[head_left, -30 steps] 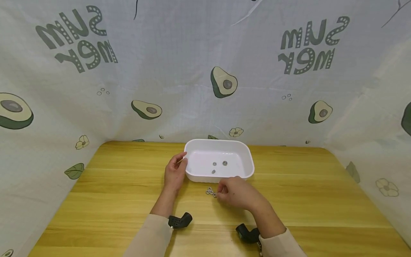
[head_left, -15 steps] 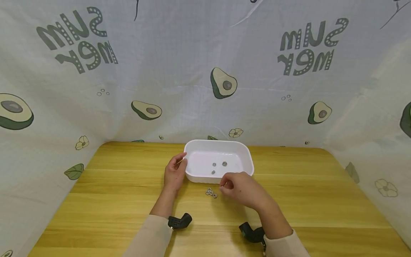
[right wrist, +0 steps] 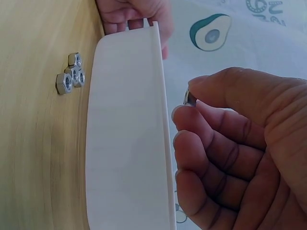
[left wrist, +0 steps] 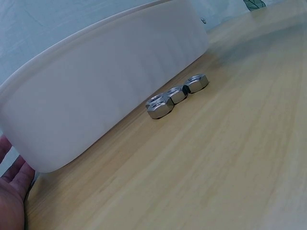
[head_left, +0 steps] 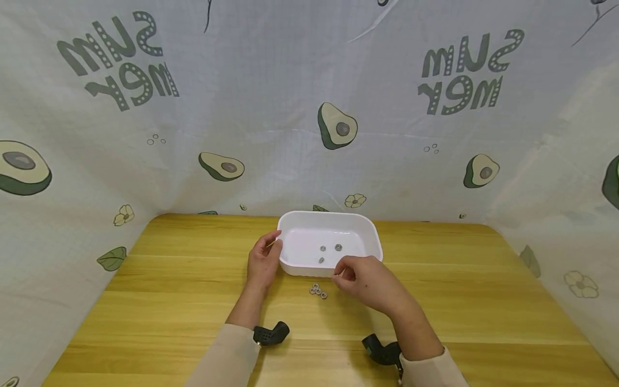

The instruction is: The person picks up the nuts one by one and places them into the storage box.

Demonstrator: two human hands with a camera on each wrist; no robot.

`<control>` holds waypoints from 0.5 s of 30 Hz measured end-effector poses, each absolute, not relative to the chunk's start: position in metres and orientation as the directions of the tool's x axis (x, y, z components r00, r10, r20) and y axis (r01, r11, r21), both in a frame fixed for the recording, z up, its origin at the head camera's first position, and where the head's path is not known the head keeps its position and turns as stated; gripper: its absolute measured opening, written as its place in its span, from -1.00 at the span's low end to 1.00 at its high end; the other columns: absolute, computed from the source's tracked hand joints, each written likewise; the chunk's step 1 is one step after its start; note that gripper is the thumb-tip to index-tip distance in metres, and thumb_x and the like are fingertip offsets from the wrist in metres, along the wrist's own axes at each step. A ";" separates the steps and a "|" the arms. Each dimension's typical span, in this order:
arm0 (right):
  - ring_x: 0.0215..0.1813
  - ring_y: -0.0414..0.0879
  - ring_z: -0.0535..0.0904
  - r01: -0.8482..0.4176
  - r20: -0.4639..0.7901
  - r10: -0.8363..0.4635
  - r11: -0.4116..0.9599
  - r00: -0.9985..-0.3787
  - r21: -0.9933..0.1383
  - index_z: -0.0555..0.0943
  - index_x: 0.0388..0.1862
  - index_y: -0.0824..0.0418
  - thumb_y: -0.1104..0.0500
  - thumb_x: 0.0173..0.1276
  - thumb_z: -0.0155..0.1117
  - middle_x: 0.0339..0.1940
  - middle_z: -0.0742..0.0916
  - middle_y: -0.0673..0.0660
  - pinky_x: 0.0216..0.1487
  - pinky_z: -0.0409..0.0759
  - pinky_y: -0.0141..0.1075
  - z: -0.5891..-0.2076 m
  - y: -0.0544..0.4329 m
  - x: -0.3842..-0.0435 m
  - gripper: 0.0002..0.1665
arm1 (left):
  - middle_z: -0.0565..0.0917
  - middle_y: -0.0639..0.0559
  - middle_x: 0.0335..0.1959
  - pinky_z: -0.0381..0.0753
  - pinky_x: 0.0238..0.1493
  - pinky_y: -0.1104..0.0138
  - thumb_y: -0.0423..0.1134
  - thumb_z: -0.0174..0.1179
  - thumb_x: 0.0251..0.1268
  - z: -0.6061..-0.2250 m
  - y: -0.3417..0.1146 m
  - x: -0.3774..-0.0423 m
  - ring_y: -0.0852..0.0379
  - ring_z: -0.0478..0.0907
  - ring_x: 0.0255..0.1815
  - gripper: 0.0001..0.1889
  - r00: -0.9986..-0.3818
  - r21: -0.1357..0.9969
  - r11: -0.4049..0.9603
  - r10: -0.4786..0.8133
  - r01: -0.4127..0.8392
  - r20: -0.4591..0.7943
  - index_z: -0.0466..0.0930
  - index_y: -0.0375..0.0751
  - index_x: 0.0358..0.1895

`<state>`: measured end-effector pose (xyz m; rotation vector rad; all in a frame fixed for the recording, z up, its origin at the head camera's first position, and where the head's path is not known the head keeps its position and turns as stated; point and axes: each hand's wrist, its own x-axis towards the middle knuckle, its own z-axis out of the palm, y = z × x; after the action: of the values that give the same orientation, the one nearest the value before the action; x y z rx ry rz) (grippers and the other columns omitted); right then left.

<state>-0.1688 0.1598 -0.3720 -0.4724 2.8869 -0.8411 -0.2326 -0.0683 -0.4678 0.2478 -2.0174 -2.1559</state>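
Metal nut (right wrist: 190,99), pinched by right hand (head_left: 369,279) near 6 o'clock rim of tray (head_left: 302,270), clear only in right-wrist view; left hand (head_left: 263,262) touches 9 o'clock end, grip unclear. Head-only: three loose nuts (head_left: 338,248) inside.

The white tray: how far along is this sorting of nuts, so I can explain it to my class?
Done: three small nuts show inside the white tray. In hand: the right hand pinches a metal piece near the rim; the left hand touches the tray's end. Left, apparently: four loose nuts on the table before it.
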 end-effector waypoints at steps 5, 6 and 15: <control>-0.40 -0.21 0.51 -0.252 -0.011 -0.306 0.805 -0.952 -0.536 0.69 -0.31 0.08 0.13 0.36 0.38 -0.50 0.65 -0.11 -0.36 0.52 -0.38 -0.374 0.159 -0.170 -0.94 | 0.57 -0.11 0.32 0.55 0.39 0.04 -0.18 0.16 0.47 -0.467 -0.068 -0.233 -0.13 0.54 0.35 -0.66 -0.971 0.998 -0.069 -0.240 0.006 -0.011 0.65 -0.13 0.22; -0.40 -0.21 0.51 -0.252 -0.012 -0.305 0.806 -0.952 -0.536 0.69 -0.31 0.09 0.13 0.37 0.38 -0.49 0.65 -0.11 -0.36 0.52 -0.38 -0.374 0.158 -0.170 -0.93 | 0.57 -0.12 0.31 0.55 0.39 0.04 -0.18 0.15 0.47 -0.467 -0.068 -0.233 -0.13 0.54 0.34 -0.66 -0.970 0.998 -0.069 -0.242 0.010 -0.007 0.65 -0.14 0.22; -0.41 -0.23 0.51 -0.261 -0.017 -0.317 0.808 -0.948 -0.527 0.68 -0.32 0.07 0.15 0.39 0.37 -0.49 0.66 -0.11 -0.36 0.52 -0.40 -0.378 0.156 -0.170 -0.93 | 0.59 -0.09 0.31 0.55 0.39 0.03 -0.17 0.16 0.47 -0.468 -0.067 -0.234 -0.11 0.54 0.34 -0.67 -0.970 0.997 -0.079 -0.243 -0.001 -0.020 0.66 -0.11 0.21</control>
<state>-0.1701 0.1559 -0.3781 -0.4637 2.8879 -0.8194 -0.2337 -0.0673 -0.4679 0.2701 -2.0106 -2.1767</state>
